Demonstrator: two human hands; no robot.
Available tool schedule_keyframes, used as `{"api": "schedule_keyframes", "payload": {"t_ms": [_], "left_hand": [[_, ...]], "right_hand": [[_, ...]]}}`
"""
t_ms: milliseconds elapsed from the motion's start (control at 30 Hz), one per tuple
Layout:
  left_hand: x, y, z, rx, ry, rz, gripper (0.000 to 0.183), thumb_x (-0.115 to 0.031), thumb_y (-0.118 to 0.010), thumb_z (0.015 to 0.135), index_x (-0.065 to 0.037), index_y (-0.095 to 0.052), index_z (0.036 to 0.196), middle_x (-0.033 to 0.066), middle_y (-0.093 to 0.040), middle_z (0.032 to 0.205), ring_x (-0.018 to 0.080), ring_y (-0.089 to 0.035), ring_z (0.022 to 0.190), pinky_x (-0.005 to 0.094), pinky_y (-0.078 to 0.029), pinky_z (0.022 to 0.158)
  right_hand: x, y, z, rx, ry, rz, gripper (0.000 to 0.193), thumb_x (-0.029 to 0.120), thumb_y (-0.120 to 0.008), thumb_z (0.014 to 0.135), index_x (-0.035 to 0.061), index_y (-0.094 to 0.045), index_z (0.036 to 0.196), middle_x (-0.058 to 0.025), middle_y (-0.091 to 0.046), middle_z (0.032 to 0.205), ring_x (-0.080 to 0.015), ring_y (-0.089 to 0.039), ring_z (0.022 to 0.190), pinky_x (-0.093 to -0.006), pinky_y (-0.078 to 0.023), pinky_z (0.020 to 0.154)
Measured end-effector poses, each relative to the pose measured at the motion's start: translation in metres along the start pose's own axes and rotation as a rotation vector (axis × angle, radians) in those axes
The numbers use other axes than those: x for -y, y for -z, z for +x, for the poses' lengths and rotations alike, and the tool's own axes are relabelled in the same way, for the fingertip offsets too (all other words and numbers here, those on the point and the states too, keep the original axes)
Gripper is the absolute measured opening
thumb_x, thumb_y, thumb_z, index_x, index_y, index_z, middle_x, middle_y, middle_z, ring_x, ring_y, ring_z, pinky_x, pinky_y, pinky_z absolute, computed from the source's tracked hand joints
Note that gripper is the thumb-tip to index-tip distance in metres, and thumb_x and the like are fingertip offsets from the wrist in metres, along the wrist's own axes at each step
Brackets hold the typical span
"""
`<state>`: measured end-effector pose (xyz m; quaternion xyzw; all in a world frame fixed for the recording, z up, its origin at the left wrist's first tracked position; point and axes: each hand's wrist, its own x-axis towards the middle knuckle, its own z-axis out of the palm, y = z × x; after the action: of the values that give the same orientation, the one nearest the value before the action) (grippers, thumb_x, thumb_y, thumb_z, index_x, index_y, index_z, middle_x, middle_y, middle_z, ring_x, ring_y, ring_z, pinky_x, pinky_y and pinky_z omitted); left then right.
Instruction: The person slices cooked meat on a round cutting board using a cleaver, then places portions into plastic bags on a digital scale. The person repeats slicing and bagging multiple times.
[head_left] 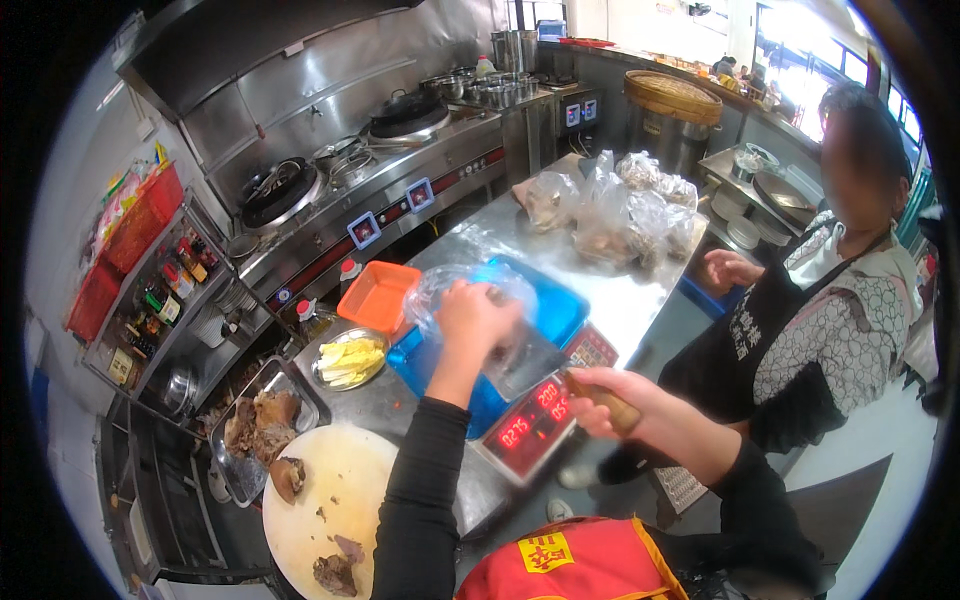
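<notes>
My right hand [630, 405] is wrapped round the wooden handle of a cleaver, whose broad grey blade [525, 366] lies over the blue tray [560, 305] of a red digital scale [525, 440]. Above that tray, my left hand [478, 322] has its fingers bent inward at a clear plastic bag [432, 292]. Something brownish shows by the fingertips, too blurred to name. Below my left forearm, a round cutting board [350, 465] carries a chunk of cooked meat [287, 480] and smaller scraps [336, 573].
An orange basket [378, 297] and a plate of yellow leaves [350, 360] stand left of the scale. A metal tray [315, 385] holds meat pieces. Filled plastic bags [610, 215] crowd the table's far end. Another person [800, 330] stands at right; woks [275, 190] line the back.
</notes>
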<state>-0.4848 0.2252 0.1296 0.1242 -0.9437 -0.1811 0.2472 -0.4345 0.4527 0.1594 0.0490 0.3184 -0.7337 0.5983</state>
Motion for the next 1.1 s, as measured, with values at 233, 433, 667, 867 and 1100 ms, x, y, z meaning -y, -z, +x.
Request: {"api": "schedule_keyframes", "payload": {"t_ms": [233, 433, 667, 867, 1100], "left_hand": [[0.024, -0.025, 0.044, 0.187, 0.11, 0.035, 0.053, -0.048, -0.069, 0.061, -0.005, -0.068, 0.092, 0.0172, -0.065, 0.091, 0.0288, -0.062, 0.086, 0.0347, -0.049, 0.077], [0.028, -0.045, 0.059, 0.389, 0.281, 0.01, 0.054, -0.05, -0.064, 0.066, -0.012, -0.065, 0.103, 0.015, -0.057, 0.11, 0.0301, -0.053, 0.105, 0.0358, -0.042, 0.09], [0.046, -0.081, 0.056, 0.114, 0.139, 0.085, 0.043, -0.039, -0.065, 0.067, -0.005, -0.066, 0.092, 0.017, -0.064, 0.088, 0.0326, -0.06, 0.087, 0.0385, -0.047, 0.079], [0.058, -0.085, 0.055, -0.036, 0.081, -0.039, 0.03, -0.031, -0.059, 0.076, -0.005, -0.064, 0.089, 0.0206, -0.062, 0.087, 0.0371, -0.059, 0.085, 0.0445, -0.047, 0.075], [0.068, -0.039, 0.067, -0.229, 0.025, -0.296, 0.035, -0.036, -0.056, 0.079, -0.004, -0.066, 0.089, 0.0171, -0.064, 0.088, 0.0327, -0.06, 0.085, 0.0383, -0.047, 0.075]], "right_hand": [[0.036, 0.007, 0.028, -0.025, -0.064, 0.02, 0.025, 0.03, -0.055, 0.087, 0.0059, -0.048, 0.086, 0.0009, -0.048, 0.066, -0.006, -0.045, 0.052, -0.02, -0.035, 0.043], [0.04, 0.022, -0.001, -0.033, -0.097, 0.077, 0.023, 0.028, -0.052, 0.088, 0.0053, -0.049, 0.09, 0.0005, -0.048, 0.066, -0.0067, -0.044, 0.052, -0.02, -0.034, 0.044], [0.025, 0.03, -0.047, -0.143, -0.052, 0.056, 0.02, 0.025, -0.049, 0.09, 0.0065, -0.049, 0.096, -0.0005, -0.048, 0.07, -0.0076, -0.042, 0.053, -0.0227, -0.034, 0.046], [0.008, 0.035, -0.076, -0.134, 0.142, -0.068, 0.022, 0.024, -0.048, 0.09, 0.0036, -0.048, 0.099, -0.0025, -0.047, 0.069, -0.0094, -0.044, 0.051, -0.0222, -0.037, 0.043], [-0.004, 0.038, -0.081, 0.012, 0.321, -0.077, 0.024, 0.023, -0.041, 0.092, 0.0006, -0.046, 0.101, -0.0046, -0.048, 0.067, -0.0089, -0.043, 0.045, -0.0221, -0.036, 0.039]]}}
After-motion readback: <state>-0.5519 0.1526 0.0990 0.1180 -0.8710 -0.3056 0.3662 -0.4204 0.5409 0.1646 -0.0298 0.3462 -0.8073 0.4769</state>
